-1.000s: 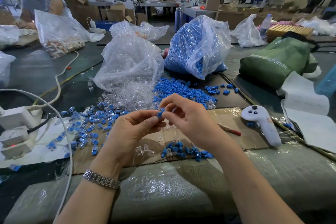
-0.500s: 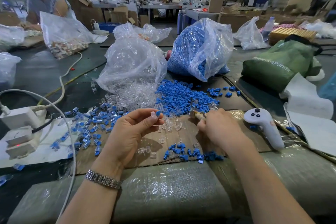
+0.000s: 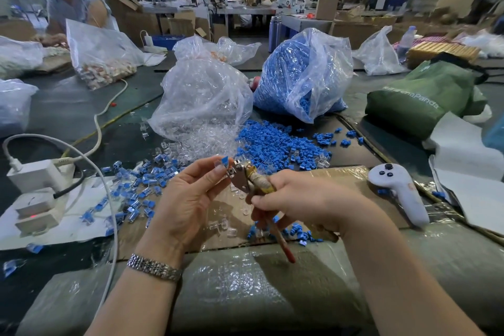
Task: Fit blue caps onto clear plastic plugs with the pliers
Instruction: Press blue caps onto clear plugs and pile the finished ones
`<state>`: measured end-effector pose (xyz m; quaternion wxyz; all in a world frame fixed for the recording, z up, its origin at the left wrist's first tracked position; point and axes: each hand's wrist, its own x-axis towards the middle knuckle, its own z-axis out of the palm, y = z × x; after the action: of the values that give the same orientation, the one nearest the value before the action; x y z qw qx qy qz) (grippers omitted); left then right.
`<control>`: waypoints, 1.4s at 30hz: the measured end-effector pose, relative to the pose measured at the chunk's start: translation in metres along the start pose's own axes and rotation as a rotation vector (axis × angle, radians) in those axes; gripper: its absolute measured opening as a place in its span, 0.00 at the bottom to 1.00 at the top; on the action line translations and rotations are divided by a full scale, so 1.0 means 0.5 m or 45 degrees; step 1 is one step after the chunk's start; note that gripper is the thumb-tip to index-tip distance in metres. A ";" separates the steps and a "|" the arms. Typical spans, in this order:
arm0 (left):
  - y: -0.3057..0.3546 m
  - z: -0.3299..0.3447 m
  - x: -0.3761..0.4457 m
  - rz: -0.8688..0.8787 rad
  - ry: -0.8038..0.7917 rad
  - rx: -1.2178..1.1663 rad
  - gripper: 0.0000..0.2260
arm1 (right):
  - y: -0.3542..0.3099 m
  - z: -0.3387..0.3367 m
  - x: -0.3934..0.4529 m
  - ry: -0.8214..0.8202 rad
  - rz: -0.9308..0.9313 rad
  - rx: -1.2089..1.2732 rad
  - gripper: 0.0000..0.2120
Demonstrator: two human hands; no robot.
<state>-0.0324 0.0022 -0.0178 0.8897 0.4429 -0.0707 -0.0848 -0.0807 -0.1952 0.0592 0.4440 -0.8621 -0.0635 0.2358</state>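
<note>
Bringing the pliers up to the capped plug

My left hand [image 3: 191, 199] is pinching a clear plug [image 3: 218, 164] with its blue cap [image 3: 225, 161] at my fingertips; my right hand [image 3: 305, 199] is gripping the pliers [image 3: 245, 177], their nose touching it above the cardboard [image 3: 341, 180].

Left hand [image 3: 188, 199] pinches a clear plug with blue cap [image 3: 222, 162] at fingertips. Right hand [image 3: 305, 200] grips the pliers [image 3: 245, 179] by the handles, nose just beside the cap. Loose blue caps [image 3: 275, 144] heaped on bench [image 3: 68, 106] behind.
</note>
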 end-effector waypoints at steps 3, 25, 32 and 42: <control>-0.002 0.002 0.000 -0.014 0.004 0.027 0.08 | -0.002 0.006 0.000 -0.008 -0.020 0.015 0.08; -0.008 -0.006 -0.003 0.116 0.100 0.398 0.13 | 0.011 0.032 0.019 0.182 -0.004 -0.123 0.17; -0.001 -0.018 0.005 0.597 0.869 1.351 0.12 | 0.063 -0.054 0.039 0.638 0.237 -0.566 0.17; -0.037 0.017 -0.012 0.261 -0.082 1.690 0.07 | 0.138 -0.052 0.073 0.740 0.535 -0.915 0.23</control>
<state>-0.0418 -0.0140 -0.0275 0.4296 0.8843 -0.1762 0.0484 -0.0434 -0.2442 0.0044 0.0615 -0.9846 0.1604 0.0338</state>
